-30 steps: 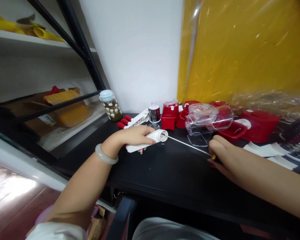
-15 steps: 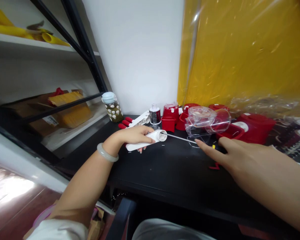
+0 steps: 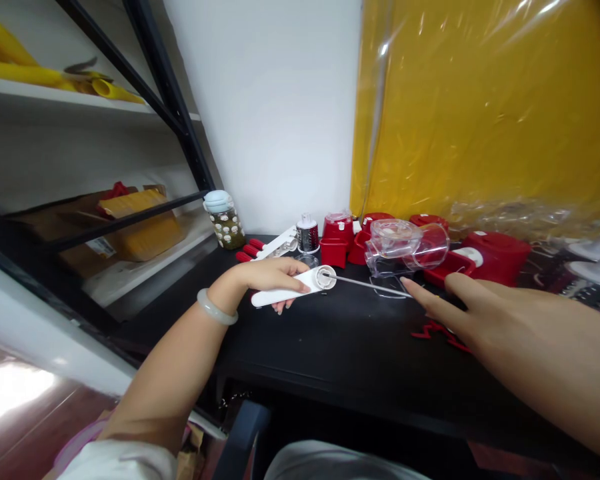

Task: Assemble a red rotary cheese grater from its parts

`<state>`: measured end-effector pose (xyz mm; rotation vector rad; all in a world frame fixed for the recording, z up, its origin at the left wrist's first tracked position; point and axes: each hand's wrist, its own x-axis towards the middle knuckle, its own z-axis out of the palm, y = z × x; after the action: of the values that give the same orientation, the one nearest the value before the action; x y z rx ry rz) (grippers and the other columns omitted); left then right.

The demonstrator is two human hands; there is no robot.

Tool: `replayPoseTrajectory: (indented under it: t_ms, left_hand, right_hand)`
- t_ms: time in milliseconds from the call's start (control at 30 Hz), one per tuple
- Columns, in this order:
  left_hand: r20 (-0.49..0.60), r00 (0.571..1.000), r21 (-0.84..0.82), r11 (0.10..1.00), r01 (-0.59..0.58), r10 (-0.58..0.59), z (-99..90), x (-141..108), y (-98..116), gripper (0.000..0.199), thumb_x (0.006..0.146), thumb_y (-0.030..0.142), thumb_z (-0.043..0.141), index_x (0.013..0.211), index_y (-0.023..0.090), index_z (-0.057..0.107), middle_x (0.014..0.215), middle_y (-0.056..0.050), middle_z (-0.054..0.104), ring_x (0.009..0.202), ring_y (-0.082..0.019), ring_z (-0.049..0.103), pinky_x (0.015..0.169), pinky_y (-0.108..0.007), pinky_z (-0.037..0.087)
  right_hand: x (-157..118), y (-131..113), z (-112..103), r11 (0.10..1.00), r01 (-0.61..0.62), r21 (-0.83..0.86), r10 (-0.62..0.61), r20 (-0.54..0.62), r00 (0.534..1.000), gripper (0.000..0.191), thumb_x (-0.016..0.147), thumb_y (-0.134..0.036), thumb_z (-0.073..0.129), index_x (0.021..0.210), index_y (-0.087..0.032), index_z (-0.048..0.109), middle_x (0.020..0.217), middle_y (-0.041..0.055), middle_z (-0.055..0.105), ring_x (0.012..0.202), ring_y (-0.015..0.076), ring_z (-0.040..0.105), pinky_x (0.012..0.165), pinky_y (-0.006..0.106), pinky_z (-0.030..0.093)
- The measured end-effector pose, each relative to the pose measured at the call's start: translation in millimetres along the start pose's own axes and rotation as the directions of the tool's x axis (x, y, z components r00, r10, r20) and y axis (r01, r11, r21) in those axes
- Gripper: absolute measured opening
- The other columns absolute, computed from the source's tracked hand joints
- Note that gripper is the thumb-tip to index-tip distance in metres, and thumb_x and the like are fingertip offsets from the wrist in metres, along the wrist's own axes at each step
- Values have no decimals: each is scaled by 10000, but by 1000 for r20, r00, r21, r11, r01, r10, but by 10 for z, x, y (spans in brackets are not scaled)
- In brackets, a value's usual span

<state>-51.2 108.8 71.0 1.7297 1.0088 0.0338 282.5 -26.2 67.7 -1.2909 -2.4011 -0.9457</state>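
My left hand (image 3: 276,276) grips a white plastic crank handle (image 3: 275,295) with a round, hollow end turned to the right. Closed around a screwdriver whose grip is hidden, my right hand (image 3: 473,310) points its index finger along the thin metal shaft (image 3: 365,283). The shaft's tip sits inside the handle's round end. Behind my left hand lie white handles (image 3: 279,244) with red grips. A grater drum (image 3: 308,235) stands beyond them. Below the shaft, near my right hand, are small red plastic pieces (image 3: 437,330).
Along the back of the black table (image 3: 300,360) are red grater housings (image 3: 336,241), clear plastic parts (image 3: 405,245) and more drums (image 3: 590,283) at right. A lidded bottle (image 3: 224,220) stands back left, by a metal-framed shelf (image 3: 165,223) with boxes.
The view has shifted slightly. My right hand has moved a little right and down, with the shaft tip still in the handle's round end. More of the red pieces shows now.
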Motion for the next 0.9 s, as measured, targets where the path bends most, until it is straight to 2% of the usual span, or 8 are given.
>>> replayPoseTrajectory:
  t_ms: [167,300,367,467,567,700,833,900]
  left_hand:
    - [61,998,-58,998,-30,34,-19,0,-27,358,836,407,676,1041,155,526,633,13,661,453,-135,641,406,-191,499]
    - [106,994,-83,996,-31,39,-46,-7,-25,380,833,422,682,1048,154,519,623,9,666,443,-135,634,379,-182,468]
    - [136,990,-66,998,-21,30,-72,-22,-6,394,830,439,682,1051,160,512,627,8,667,448,-138,635,382,-187,465]
    - [132,991,-8,1000,-12,13,-111,-78,73,396,833,468,670,1036,177,492,669,7,674,481,-140,645,411,-200,476]
    - [104,995,42,999,-6,1,-123,-152,219,370,833,471,653,999,195,469,709,9,666,534,-147,655,449,-217,492]
    - [28,1000,143,990,-10,6,-86,-162,428,269,831,378,613,986,204,479,721,18,624,551,-137,623,479,-224,495]
    - [-20,998,251,967,-45,52,-24,-41,524,190,816,301,557,972,205,507,674,18,590,539,-136,592,478,-224,486]
    - [-51,995,295,953,-68,87,14,23,521,178,815,301,542,963,207,513,662,16,584,533,-140,589,467,-224,472]
  right_hand:
    - [10,187,-7,998,-40,-44,40,3,999,625,729,-172,527,1346,-269,557,1064,115,703,510,239,663,361,333,454]
    - [149,253,94,937,-173,305,158,73,985,399,958,-318,399,1321,-221,534,1122,146,694,846,305,724,668,413,580]
    - [211,256,185,774,-258,578,231,121,965,401,981,-364,393,1352,-228,465,939,111,715,830,272,723,702,390,576]
    - [225,247,326,322,-304,896,242,232,942,360,989,-407,389,1309,-243,418,633,-17,620,546,191,665,557,320,558]
    - [164,234,410,-92,-346,934,128,355,926,274,977,-454,424,1060,-218,537,678,5,641,619,189,705,618,334,594]
    - [79,217,409,-364,-296,883,44,334,942,278,976,-411,413,1005,-208,600,862,64,705,911,247,739,879,455,572]
    - [92,224,320,-335,-254,907,-13,266,964,135,924,-334,522,1037,-265,546,942,48,725,1063,252,702,995,501,496]
    - [142,231,258,-73,-202,977,30,204,978,168,918,-393,527,1036,-279,496,889,43,728,1066,252,701,962,488,519]
